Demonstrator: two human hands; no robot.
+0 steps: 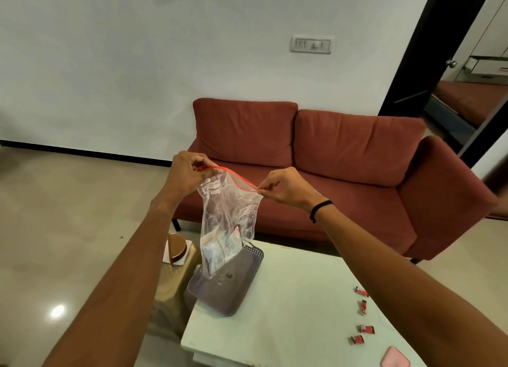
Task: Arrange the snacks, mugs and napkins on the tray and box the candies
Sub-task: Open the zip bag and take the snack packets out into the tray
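I hold a clear plastic zip bag (229, 210) with a red seal strip up in the air above the table. My left hand (187, 174) pinches the bag's left top corner and my right hand (286, 188) pinches the right end of the seal. Small white and pale packets lie in the bottom of the bag. Below it, a dark purple perforated tray (242, 287) sits at the left end of the white table (288, 311). Several red-wrapped candies (362, 314) lie scattered at the table's right side.
A pink flat object (395, 359) shows at the bottom right table edge. A gold stool (178, 278) with a round brown item on white paper stands left of the table. A red sofa (330, 158) is behind it, an open doorway at the right.
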